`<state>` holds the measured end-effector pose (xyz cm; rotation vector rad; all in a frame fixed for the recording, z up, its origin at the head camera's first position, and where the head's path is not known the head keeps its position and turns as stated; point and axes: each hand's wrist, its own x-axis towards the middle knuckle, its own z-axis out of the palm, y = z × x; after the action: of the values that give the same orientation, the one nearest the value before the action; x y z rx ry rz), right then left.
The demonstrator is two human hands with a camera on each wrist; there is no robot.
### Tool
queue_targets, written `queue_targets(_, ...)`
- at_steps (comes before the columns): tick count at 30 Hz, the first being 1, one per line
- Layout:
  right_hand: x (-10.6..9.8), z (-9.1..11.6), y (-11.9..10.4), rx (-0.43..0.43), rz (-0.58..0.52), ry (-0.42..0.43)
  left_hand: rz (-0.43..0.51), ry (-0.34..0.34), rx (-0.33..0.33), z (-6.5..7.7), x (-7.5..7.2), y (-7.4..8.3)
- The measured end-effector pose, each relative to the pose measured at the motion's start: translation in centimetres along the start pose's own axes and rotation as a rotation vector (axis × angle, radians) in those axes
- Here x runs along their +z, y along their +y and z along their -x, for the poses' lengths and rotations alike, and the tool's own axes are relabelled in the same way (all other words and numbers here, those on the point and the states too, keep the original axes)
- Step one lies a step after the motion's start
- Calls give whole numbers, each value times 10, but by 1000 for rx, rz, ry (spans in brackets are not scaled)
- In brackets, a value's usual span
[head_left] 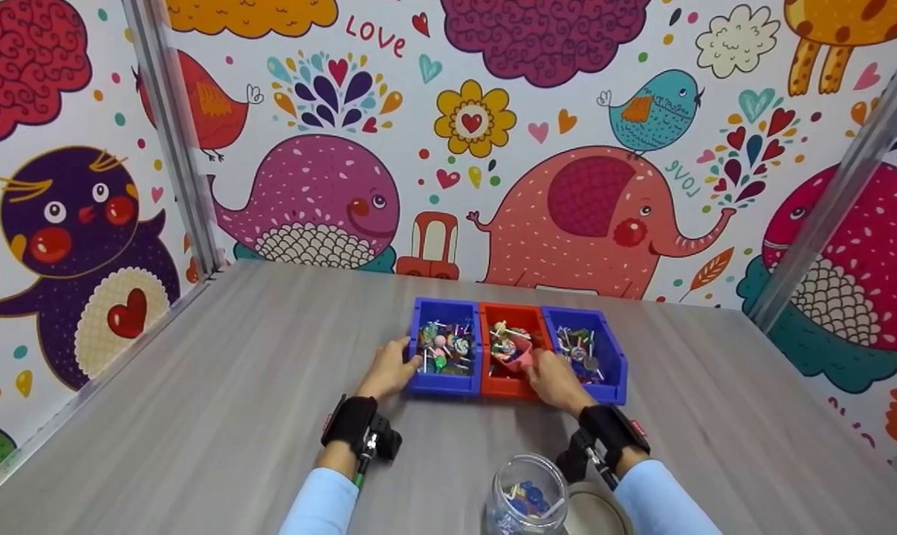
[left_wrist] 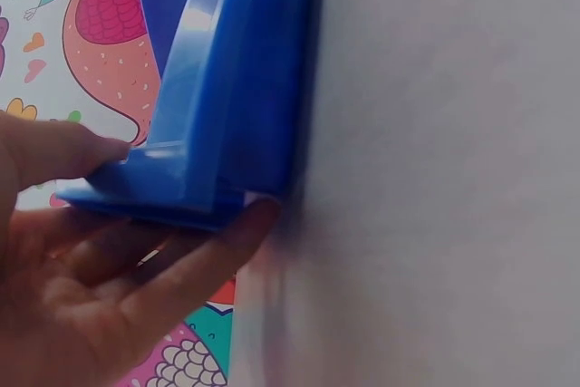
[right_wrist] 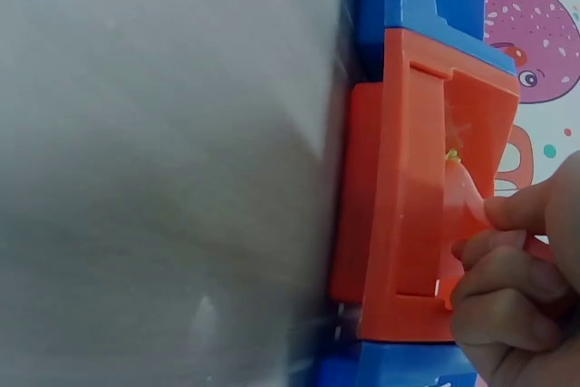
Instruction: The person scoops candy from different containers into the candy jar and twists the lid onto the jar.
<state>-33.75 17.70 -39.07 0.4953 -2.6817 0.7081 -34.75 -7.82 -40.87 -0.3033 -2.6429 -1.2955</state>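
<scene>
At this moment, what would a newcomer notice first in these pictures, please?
The eye would probably fall first on the wall behind the table, crowded with bright cartoon animals. Next comes the red bin between two blue bins; in it the right hand holds a pink scoop, while the left hand grips the left blue bin. Nearer the viewer stands a clear jar with colourful pieces inside.

Near the middle of the back edge of the worktop (head_left: 232,416), the left bin (head_left: 442,384), middle bin (head_left: 502,387) and right bin (head_left: 617,375) stand in a row. Sweets (head_left: 441,342) lie in each. A scoop (head_left: 521,355) is in the middle bin, in the right grip (head_left: 557,379). The left grip (head_left: 387,369) holds the left bin's left side. Toward the front edge, a jar (head_left: 499,511) has sweets inside, with a lid (head_left: 600,514) just right.
</scene>
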Motion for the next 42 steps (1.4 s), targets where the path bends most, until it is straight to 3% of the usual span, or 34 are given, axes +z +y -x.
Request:
queue_targets(8,3,2,3,3,-17,17,1,18,24,0,-1,0)
queue_targets(14,4,2,3,44,-85,12,-4,16,9,0,0,0)
queue_targets(31,6,5,4,120,-148,2,11,3,-18,0,0,-2)
queue_targets(42,5,8,6,104,-182,37,-14,26,33,1,0,-2)
